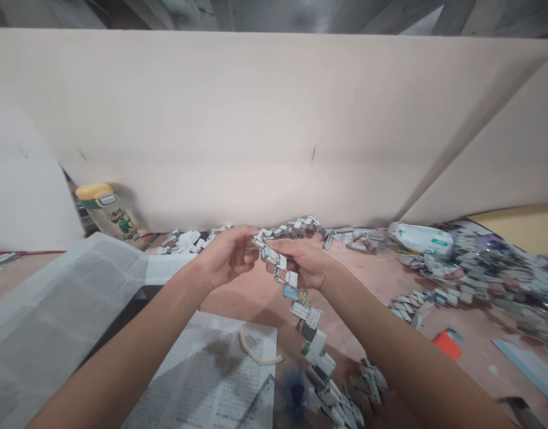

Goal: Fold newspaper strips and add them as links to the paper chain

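Observation:
A chain of folded paper links (306, 311) in a zigzag pattern hangs from my hands down toward the bottom of the view. My left hand (231, 256) pinches its upper end, fingers curled. My right hand (306, 260) grips the chain just beside it, thumb on top and fingers partly hidden behind the links. Beyond my hands, another stretch of folded paper chain (300, 226) lies along the base of the board. Below the hands, a printed sheet (197, 363) lies on the table, with a curved beige strip (258, 351) on it.
A yellow-lidded bottle (110, 211) stands at left near a translucent plastic folder (95, 286). A pale upright board (265, 131) closes off the back. On the right are a tissue pack (421, 238), heaped paper links (492, 274) and a red-orange piece (448, 345).

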Demonstrator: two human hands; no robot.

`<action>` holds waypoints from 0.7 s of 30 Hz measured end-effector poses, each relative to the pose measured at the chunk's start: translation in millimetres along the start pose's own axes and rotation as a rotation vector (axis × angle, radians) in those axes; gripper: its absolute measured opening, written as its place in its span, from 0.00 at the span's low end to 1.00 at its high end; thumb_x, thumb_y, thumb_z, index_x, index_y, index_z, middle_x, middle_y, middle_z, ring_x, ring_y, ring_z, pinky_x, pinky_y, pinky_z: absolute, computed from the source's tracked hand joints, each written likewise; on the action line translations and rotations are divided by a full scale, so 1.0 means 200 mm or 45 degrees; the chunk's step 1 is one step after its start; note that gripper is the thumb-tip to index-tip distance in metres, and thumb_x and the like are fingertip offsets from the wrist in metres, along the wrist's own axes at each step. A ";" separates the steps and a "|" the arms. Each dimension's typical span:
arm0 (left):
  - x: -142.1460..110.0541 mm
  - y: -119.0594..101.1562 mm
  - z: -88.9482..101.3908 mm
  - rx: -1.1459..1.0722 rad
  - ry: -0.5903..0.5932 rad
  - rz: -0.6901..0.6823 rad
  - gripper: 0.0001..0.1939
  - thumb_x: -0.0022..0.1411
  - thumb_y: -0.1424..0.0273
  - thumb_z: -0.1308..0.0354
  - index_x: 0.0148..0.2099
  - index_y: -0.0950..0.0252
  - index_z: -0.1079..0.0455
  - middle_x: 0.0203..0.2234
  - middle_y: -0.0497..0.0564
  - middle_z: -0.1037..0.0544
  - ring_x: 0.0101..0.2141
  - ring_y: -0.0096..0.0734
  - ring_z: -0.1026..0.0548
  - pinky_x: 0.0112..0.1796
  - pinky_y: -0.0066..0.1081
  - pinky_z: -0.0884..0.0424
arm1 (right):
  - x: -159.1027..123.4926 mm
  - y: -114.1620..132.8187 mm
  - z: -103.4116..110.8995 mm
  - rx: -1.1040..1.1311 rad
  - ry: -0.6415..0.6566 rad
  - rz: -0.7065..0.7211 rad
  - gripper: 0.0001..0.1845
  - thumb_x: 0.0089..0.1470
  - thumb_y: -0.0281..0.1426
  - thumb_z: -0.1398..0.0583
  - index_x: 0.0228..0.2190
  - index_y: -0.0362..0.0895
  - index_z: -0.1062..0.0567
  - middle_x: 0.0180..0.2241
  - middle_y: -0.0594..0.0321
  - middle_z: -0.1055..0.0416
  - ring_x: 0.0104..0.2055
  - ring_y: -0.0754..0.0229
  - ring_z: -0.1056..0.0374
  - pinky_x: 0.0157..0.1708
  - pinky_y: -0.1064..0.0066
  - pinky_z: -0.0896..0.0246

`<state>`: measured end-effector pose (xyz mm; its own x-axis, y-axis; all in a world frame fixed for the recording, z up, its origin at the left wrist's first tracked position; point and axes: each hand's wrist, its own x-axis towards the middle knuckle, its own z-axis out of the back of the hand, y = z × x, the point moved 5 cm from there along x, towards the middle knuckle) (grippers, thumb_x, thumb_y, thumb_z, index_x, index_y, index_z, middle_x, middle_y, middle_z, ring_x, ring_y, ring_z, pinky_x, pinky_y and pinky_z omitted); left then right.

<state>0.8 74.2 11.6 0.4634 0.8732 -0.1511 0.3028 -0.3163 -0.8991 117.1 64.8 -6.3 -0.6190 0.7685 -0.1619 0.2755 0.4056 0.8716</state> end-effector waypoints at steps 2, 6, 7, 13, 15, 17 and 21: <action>0.00 0.00 -0.01 -0.036 0.009 0.031 0.06 0.54 0.71 0.41 0.29 0.68 0.34 0.17 0.43 0.37 0.14 0.16 0.40 0.11 0.17 0.49 | 0.00 0.00 0.00 0.025 0.005 -0.009 0.12 0.46 0.33 0.34 0.24 0.41 0.32 0.14 0.77 0.51 0.15 0.73 0.61 0.12 0.82 0.55; 0.00 0.00 0.00 -0.043 -0.044 0.056 0.08 0.55 0.70 0.40 0.27 0.68 0.34 0.18 0.44 0.35 0.14 0.16 0.39 0.11 0.18 0.49 | 0.00 0.02 0.00 0.021 -0.003 0.035 0.15 0.42 0.34 0.32 0.23 0.41 0.33 0.14 0.76 0.49 0.15 0.74 0.61 0.12 0.82 0.54; 0.00 0.00 0.01 -0.037 -0.062 0.049 0.09 0.55 0.70 0.40 0.27 0.68 0.34 0.18 0.44 0.34 0.14 0.16 0.40 0.11 0.18 0.48 | 0.00 0.02 0.01 0.003 -0.009 0.049 0.16 0.41 0.36 0.32 0.23 0.41 0.33 0.14 0.76 0.49 0.15 0.74 0.60 0.12 0.81 0.54; 0.00 0.00 0.01 0.052 -0.050 0.018 0.13 0.56 0.65 0.39 0.24 0.68 0.34 0.16 0.45 0.33 0.15 0.19 0.36 0.14 0.20 0.43 | -0.02 0.05 0.03 -0.242 -0.036 0.131 0.20 0.45 0.43 0.34 0.22 0.43 0.36 0.15 0.77 0.53 0.17 0.73 0.62 0.14 0.79 0.58; 0.01 0.00 0.01 0.101 -0.016 -0.020 0.14 0.56 0.64 0.38 0.25 0.68 0.34 0.16 0.45 0.33 0.16 0.20 0.34 0.15 0.20 0.42 | -0.03 0.08 0.03 -0.419 -0.054 0.207 0.20 0.49 0.44 0.36 0.22 0.43 0.37 0.17 0.76 0.54 0.18 0.72 0.62 0.16 0.78 0.61; 0.02 0.00 0.01 0.148 -0.016 -0.094 0.11 0.55 0.66 0.37 0.27 0.67 0.33 0.18 0.44 0.33 0.18 0.21 0.33 0.15 0.20 0.40 | -0.05 0.11 0.02 -0.651 -0.116 0.321 0.20 0.52 0.44 0.38 0.22 0.43 0.37 0.18 0.74 0.54 0.18 0.72 0.60 0.17 0.77 0.64; 0.01 -0.02 -0.02 0.217 0.011 -0.197 0.08 0.57 0.68 0.39 0.29 0.67 0.31 0.20 0.45 0.31 0.18 0.23 0.32 0.17 0.22 0.36 | -0.09 0.16 0.00 -0.806 -0.200 0.428 0.19 0.55 0.43 0.41 0.23 0.43 0.36 0.19 0.73 0.54 0.19 0.71 0.59 0.18 0.75 0.65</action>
<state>3.6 76.6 15.6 0.4294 0.9031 -0.0031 0.2264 -0.1109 -0.9677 136.6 64.6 24.6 -0.4500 0.8823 0.1379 -0.0754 -0.1914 0.9786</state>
